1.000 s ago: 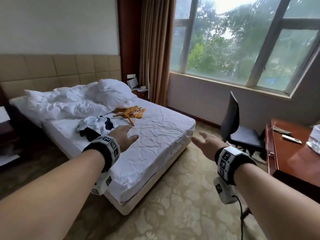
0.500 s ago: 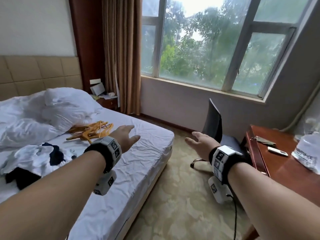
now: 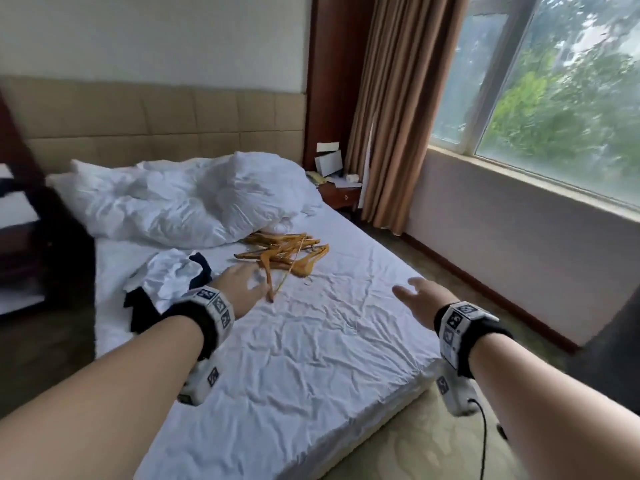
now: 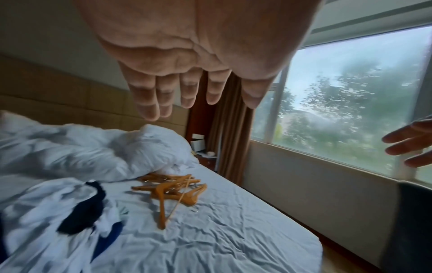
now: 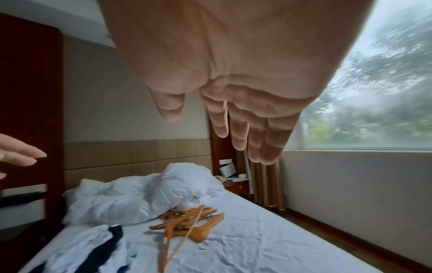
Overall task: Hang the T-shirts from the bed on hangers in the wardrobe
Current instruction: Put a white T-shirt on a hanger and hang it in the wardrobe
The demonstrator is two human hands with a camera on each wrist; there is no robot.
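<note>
The T-shirts (image 3: 166, 275), white and dark, lie crumpled on the bed (image 3: 311, 341), with wooden hangers (image 3: 284, 252) heaped at their 3 o'clock. The left hand (image 3: 242, 285) hovers flat-fingered and empty between both piles; the right hand (image 3: 422, 299), equally slack, hangs over the sheet at 4 o'clock

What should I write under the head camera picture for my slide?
Two open hands, left hand and right hand, reach toward hangers and T-shirts.
</note>
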